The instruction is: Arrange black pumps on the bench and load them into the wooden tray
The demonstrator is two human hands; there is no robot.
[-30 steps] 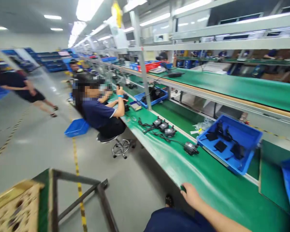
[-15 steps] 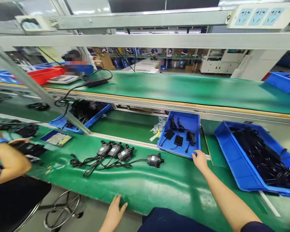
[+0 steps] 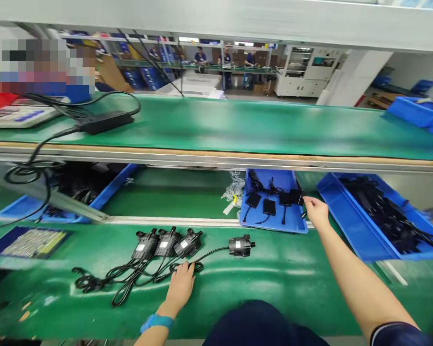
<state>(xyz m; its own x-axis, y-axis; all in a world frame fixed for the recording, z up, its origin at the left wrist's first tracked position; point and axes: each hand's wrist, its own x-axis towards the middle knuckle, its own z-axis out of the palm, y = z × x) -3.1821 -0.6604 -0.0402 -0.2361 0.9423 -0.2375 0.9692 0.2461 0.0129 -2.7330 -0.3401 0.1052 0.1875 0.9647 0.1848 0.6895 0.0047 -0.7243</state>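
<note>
My left hand, with a blue band at the wrist, has its fingers closed over a coiled black cable. That cable runs to a small black pump lying apart on the green bench. Left of it, several similar pumps with white labels stand in a row, their cables bundled in front. My right hand pinches a flat black square box at the right side of a blue tray. More black boxes with short leads lie inside this tray. My right fingertips are partly hidden.
A larger blue bin of black parts is at the right. Clear plastic pieces lie beside the tray. A green shelf crosses above, holding a black power adapter. At left are a shallow box of small parts and another blue bin.
My left hand has moved from the bench's front edge up onto the cable. My right hand has lifted a black box toward the tray's right side. The view has shifted to the right.
</note>
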